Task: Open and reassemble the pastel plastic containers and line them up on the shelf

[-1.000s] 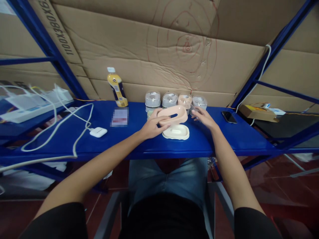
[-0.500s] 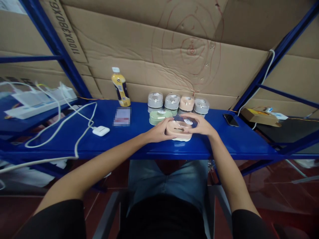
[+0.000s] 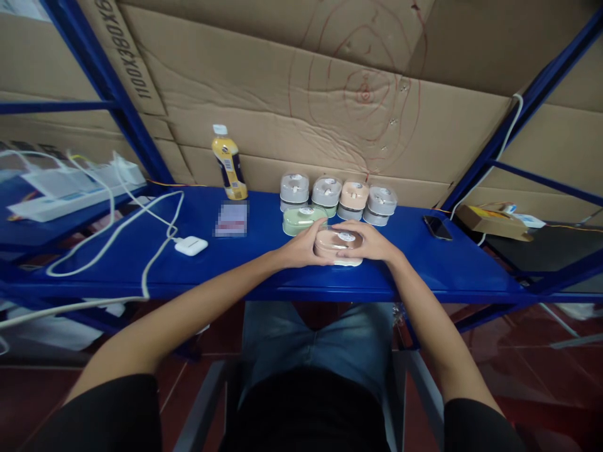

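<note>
At the front of the blue table, a peach oval box with a clear lid and a round white label lies between my hands. My left hand is closed around its left end, thumb at the near side. From the right, my right hand grips the lid and the right end. The clear lid rests over the box. Just behind it sits a green oval box with a clear lid. Farther back, several grey, green and peach boxes stand stacked in a row.
A yellow drink bottle stands at the back left, with a blurred-out card in front. A white charging case and white cables lie left. At right are a black phone and an open cardboard box.
The clear lid, tilted up in my right hand before, has come down flat onto the peach box. My right hand has lowered with it; my left hand keeps its place.
</note>
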`<state>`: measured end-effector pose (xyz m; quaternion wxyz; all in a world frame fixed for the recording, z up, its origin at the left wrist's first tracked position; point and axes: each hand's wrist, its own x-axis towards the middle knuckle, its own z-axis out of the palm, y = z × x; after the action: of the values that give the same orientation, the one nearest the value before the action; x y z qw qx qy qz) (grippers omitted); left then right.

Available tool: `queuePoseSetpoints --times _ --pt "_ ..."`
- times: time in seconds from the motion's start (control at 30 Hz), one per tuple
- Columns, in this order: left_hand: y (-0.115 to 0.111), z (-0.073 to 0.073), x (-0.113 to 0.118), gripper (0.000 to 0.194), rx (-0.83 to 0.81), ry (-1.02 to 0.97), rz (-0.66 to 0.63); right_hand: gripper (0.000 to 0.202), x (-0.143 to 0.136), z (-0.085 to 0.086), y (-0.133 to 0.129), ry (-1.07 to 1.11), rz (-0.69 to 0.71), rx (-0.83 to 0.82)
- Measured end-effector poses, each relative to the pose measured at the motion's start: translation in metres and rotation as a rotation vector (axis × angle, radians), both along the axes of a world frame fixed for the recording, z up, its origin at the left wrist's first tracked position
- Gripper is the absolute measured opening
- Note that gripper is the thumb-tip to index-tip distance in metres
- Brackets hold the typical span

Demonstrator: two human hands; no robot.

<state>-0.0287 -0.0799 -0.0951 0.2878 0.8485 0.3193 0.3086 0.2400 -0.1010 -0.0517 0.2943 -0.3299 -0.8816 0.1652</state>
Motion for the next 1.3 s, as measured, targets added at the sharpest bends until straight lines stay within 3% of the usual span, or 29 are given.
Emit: queuePoseSetpoints --times 0.37,0.53,0.67,0.73,0.8,1.03,1.3 --pt "0.005 -0.01 0.0 0.119 0.147 0.055 -0.043 0.075 -0.001 -0.005 0.003 -0.019 0.026 -0.002" --pt "-0.001 0.004 -0.003 0.106 0.256 0.016 -0.003 0.086 -0.001 -0.005 -0.001 0.128 -0.009 0.021" --pt "0.01 0.025 -0.019 0.104 0.413 -0.141 0.263 0.072 -0.005 -0.003 0.011 0.435 -0.256 0.074" --pt "0.024 0.031 -0.03 0.102 0.443 -0.19 0.424 0.077 -0.011 -0.003 0.025 0.453 -0.347 0.068" --pt "0.039 0.032 -0.04 0.103 0.423 -0.166 0.49 0.082 -0.02 -0.006 0.039 0.396 -0.386 0.049" --pt "0.063 0.02 -0.054 0.1 0.333 -0.079 0.414 0.077 -0.062 -0.008 0.073 0.27 -0.463 -0.009" --pt "0.074 0.027 -0.064 0.103 0.232 -0.119 0.274 0.099 -0.086 0.007 0.076 0.189 -0.423 -0.069"
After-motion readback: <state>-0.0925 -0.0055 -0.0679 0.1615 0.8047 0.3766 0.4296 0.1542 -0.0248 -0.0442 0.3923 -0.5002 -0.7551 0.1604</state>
